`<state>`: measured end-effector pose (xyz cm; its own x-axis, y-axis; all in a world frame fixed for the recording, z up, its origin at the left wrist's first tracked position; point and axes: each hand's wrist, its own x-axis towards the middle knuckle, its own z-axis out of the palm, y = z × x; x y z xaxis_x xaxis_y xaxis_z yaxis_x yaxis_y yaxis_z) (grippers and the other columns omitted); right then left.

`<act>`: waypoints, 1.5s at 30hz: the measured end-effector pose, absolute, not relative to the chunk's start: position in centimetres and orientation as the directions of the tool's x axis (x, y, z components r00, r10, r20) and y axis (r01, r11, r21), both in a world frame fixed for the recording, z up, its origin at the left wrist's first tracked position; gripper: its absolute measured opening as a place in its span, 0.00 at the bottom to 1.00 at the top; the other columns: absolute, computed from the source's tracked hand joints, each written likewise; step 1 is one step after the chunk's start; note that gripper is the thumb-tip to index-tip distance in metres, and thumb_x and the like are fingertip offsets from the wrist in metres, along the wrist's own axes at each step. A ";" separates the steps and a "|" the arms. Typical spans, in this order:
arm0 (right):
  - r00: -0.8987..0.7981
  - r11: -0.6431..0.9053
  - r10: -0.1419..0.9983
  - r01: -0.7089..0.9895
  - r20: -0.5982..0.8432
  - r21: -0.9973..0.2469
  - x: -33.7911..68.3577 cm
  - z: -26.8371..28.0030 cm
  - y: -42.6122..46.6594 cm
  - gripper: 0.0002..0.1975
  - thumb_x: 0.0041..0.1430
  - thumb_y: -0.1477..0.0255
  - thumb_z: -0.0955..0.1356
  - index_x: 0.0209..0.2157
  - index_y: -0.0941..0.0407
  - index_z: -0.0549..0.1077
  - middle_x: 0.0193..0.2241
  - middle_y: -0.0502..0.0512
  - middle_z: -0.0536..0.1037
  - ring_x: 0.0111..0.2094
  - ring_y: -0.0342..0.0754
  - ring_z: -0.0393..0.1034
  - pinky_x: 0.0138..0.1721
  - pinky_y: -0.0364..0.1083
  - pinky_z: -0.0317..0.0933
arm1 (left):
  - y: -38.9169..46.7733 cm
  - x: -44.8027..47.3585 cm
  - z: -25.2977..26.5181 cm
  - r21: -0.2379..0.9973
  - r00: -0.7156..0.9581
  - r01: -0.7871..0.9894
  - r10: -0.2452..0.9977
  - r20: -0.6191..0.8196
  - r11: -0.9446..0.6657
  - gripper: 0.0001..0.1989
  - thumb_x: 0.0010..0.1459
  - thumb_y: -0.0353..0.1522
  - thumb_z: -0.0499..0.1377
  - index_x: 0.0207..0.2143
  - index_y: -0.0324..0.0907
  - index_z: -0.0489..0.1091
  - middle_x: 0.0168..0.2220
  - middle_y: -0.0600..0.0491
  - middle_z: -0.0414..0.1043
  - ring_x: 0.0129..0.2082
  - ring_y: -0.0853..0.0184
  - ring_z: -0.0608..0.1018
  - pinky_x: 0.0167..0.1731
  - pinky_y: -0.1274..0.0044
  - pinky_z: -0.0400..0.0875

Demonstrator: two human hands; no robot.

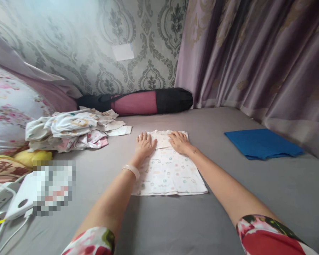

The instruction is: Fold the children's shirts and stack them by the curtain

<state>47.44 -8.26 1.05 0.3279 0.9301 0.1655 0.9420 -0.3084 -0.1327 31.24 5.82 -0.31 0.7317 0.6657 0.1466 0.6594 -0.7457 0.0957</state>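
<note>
**Head view: two flat palms on a folded printed cloth**

Head camera looks down along both bare arms to a grey bed sheet (175, 219). A small white garment with a pale printed pattern (167, 173) lies folded flat on it, roughly square, straight ahead of the person. The left hand (144, 144) rests palm down at the far left edge of the garment, fingers spread and extended, grasping nothing; a pale bracelet (131, 170) circles that wrist. The right hand (179, 141) lies palm down on the far part of the garment, fingers stretched out flat, also holding nothing. Both hands press near the folded top band, close together but not touching.

To the left sits a loose pile of small printed clothes (74, 129), well apart from the garment. A folded blue cloth (260, 143) lies off to the right. A black and pink roll (138, 102) rests against the patterned wall, with purple curtains (255, 53) beside it. A floral pillow (8, 106) and white power strip (0, 200) occupy the left edge.
</note>
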 end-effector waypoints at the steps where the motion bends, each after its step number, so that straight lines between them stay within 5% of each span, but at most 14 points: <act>1: 0.338 -0.313 0.926 0.937 0.169 -0.156 47.6 0.7 -8.4 0.22 0.69 0.65 0.55 0.60 0.52 0.64 0.60 0.58 0.64 0.59 0.53 0.57 0.60 0.52 0.47 | 6.0 31.3 -0.4 0.107 0.738 0.654 0.663 0.124 -0.749 0.30 0.66 0.47 0.40 0.61 0.38 0.60 0.66 0.40 0.54 0.67 0.50 0.54 0.62 0.57 0.50; 6: 0.373 -0.343 0.914 0.920 0.159 -0.188 47.5 0.3 -8.4 0.25 0.68 0.65 0.55 0.63 0.53 0.60 0.65 0.59 0.58 0.63 0.53 0.51 0.63 0.53 0.42 | 6.1 31.6 0.1 0.075 0.767 0.632 0.637 0.074 -0.771 0.32 0.66 0.45 0.38 0.66 0.37 0.50 0.67 0.37 0.51 0.68 0.49 0.53 0.62 0.51 0.47; 12: 0.359 -0.342 0.931 0.919 0.060 -0.195 47.4 0.7 -8.3 0.29 0.69 0.61 0.51 0.68 0.52 0.50 0.70 0.53 0.42 0.70 0.52 0.30 0.66 0.61 0.28 | 6.8 32.1 0.7 -0.042 0.960 0.253 0.245 0.132 -0.967 0.28 0.65 0.31 0.41 0.67 0.44 0.52 0.69 0.49 0.50 0.70 0.61 0.47 0.67 0.62 0.39; 19: 0.350 -0.341 0.937 0.916 0.007 -0.209 47.5 0.8 -8.1 0.29 0.69 0.60 0.50 0.68 0.51 0.52 0.70 0.51 0.46 0.70 0.53 0.36 0.66 0.63 0.28 | 7.9 32.2 -0.5 0.107 0.917 0.388 0.395 0.056 -0.915 0.29 0.68 0.42 0.37 0.67 0.43 0.52 0.69 0.48 0.50 0.68 0.59 0.53 0.65 0.62 0.47; 30: 0.343 -0.337 0.939 0.916 -0.014 -0.219 47.7 1.0 -8.0 0.29 0.69 0.61 0.50 0.68 0.52 0.52 0.70 0.51 0.45 0.70 0.53 0.36 0.66 0.63 0.28 | 6.4 31.5 0.6 0.025 0.893 0.422 0.420 0.162 -0.906 0.28 0.68 0.41 0.39 0.65 0.40 0.55 0.67 0.43 0.55 0.66 0.57 0.58 0.64 0.63 0.50; 39: 0.193 -0.188 0.981 0.952 -0.004 -0.240 44.7 2.0 -10.5 0.29 0.69 0.60 0.50 0.68 0.52 0.51 0.70 0.54 0.42 0.70 0.54 0.32 0.66 0.63 0.27 | 5.1 28.1 0.4 0.037 0.961 0.253 0.256 0.109 -0.967 0.29 0.68 0.46 0.40 0.66 0.45 0.54 0.68 0.47 0.52 0.68 0.58 0.53 0.66 0.60 0.41; 45: 0.173 -0.170 0.985 0.961 -0.002 -0.218 43.7 1.0 -11.4 0.29 0.69 0.59 0.50 0.68 0.51 0.53 0.70 0.54 0.46 0.70 0.55 0.36 0.67 0.62 0.28 | 4.5 27.3 -0.1 0.093 0.951 0.288 0.296 0.088 -0.953 0.29 0.68 0.47 0.38 0.67 0.48 0.52 0.69 0.50 0.48 0.69 0.61 0.50 0.66 0.63 0.44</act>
<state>43.65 -11.45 1.03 0.1734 0.9848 -0.0017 0.9611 -0.1696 -0.2181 27.30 4.47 -0.13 0.9512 0.2956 0.0882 0.2876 -0.9532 0.0930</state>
